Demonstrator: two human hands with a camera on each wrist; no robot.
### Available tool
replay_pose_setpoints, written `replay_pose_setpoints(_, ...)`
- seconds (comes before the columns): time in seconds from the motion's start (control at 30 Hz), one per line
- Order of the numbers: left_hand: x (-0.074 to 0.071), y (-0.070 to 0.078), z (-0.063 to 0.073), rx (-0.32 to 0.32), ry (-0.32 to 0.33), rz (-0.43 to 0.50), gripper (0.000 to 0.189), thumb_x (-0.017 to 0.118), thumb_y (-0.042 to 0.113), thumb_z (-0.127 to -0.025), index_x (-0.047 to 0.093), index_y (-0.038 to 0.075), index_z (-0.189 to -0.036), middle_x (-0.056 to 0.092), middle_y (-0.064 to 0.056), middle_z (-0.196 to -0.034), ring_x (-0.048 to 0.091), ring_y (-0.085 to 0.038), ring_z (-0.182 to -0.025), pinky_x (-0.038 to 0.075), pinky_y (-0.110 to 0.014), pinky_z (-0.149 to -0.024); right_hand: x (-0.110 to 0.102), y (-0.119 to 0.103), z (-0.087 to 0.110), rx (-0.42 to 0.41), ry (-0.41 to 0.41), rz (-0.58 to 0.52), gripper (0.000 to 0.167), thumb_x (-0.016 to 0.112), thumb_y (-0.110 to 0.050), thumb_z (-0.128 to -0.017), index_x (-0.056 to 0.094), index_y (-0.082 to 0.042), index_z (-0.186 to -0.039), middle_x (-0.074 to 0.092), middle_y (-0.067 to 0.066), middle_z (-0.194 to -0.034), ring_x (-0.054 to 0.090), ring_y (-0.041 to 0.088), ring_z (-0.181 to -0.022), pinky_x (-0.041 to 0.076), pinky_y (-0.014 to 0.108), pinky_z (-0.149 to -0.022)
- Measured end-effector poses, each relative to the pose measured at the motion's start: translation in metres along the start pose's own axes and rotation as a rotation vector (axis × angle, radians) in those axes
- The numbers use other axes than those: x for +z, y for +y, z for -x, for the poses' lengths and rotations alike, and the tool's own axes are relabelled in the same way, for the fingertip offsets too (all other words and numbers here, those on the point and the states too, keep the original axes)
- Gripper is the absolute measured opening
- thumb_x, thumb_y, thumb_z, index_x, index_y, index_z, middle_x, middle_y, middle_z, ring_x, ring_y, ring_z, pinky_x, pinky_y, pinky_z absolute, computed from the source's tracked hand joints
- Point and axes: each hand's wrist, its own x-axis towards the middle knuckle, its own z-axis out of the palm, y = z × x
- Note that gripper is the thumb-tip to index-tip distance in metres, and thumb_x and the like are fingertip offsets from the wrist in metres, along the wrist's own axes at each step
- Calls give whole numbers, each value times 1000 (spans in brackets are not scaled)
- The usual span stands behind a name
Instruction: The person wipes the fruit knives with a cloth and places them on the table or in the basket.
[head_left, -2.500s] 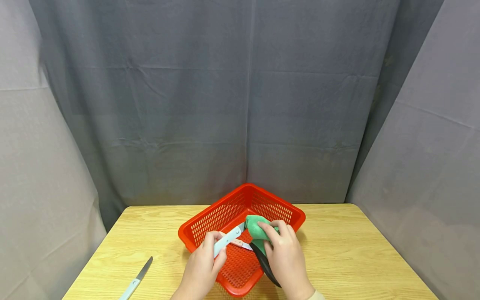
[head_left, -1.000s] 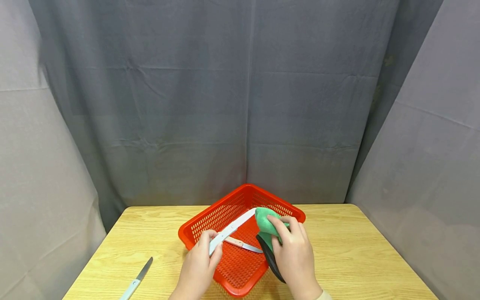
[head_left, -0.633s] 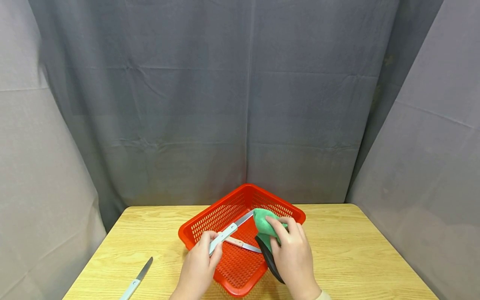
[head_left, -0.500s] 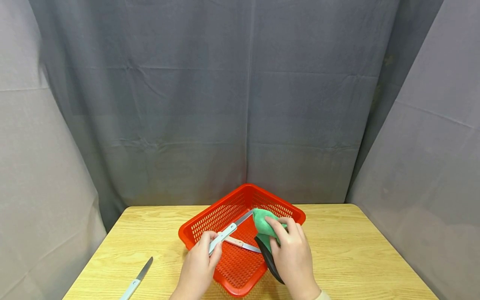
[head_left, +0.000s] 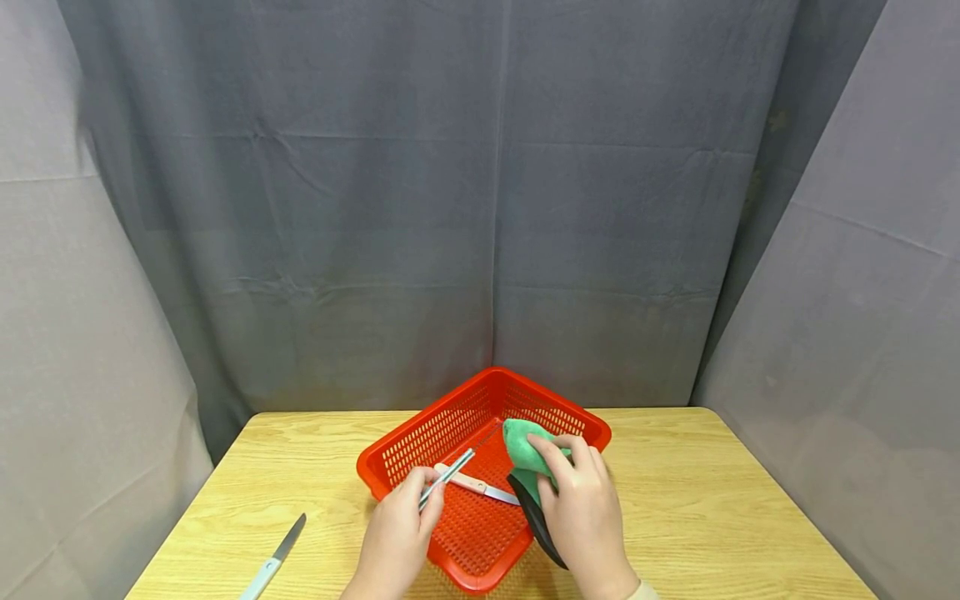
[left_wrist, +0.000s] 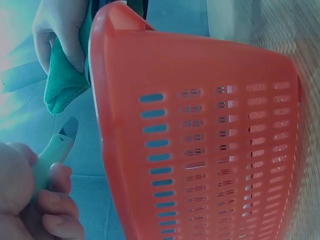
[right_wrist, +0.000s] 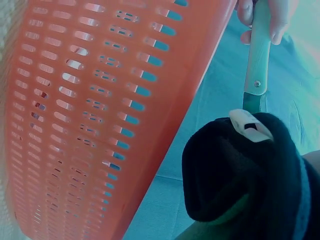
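In the head view my left hand (head_left: 395, 537) grips a knife (head_left: 450, 475) by its pale handle, over the red basket. The knife is turned edge-on, its thin blade pointing up and right at the cloth. My right hand (head_left: 588, 521) pinches a folded green cloth (head_left: 525, 446) with a black underside hanging below. The blade's far end meets the cloth's left end; whether they touch I cannot tell. In the right wrist view the dark side of the cloth (right_wrist: 225, 170) hides most of the blade below the handle (right_wrist: 258, 55).
Inside the red perforated basket (head_left: 597, 432) lies another knife (head_left: 472, 483) with a pale handle. A further knife (head_left: 272, 565) rests on the wooden table (head_left: 705, 500), left of the basket. Grey curtains (head_left: 360, 208) hang behind and at both sides.
The held knife has rolled from showing its flat side to edge-on. Over the last second the cloth and right hand have shifted slightly left, toward the handle. The other knives have stayed put.
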Motion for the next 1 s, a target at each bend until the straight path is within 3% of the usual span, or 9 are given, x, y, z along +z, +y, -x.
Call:
replay_pose_setpoints(0.33, 0, 2, 0, 30, -15, 4, 9, 61, 13, -102, 66, 12, -94, 41, 13, -66, 32, 3, -55, 34, -18, -50, 1, -1, 0, -6, 8, -1, 55, 88, 6, -65, 76, -18, -114, 65, 10, -101, 59, 26, -81, 53, 40, -67)
replay_pose_setpoints(0.57, 1, 2, 0, 24, -16, 6, 13, 60, 16, -104, 65, 14, -92, 40, 13, -65, 31, 3, -55, 33, -18, -50, 1, -1, 0, -6, 0, 0, 56, 88, 6, -65, 77, -18, -114, 65, 10, -100, 58, 25, -81, 53, 39, -67)
replay_pose_setpoints(1.0, 1, 4, -1, -36, -88, -5, 11, 60, 17, -104, 64, 12, -95, 40, 11, -65, 32, 0, -55, 34, -19, -52, 4, -1, 2, -10, -7, 1, 55, 88, 6, -65, 76, -18, -114, 65, 9, -101, 58, 25, -81, 54, 39, -67)
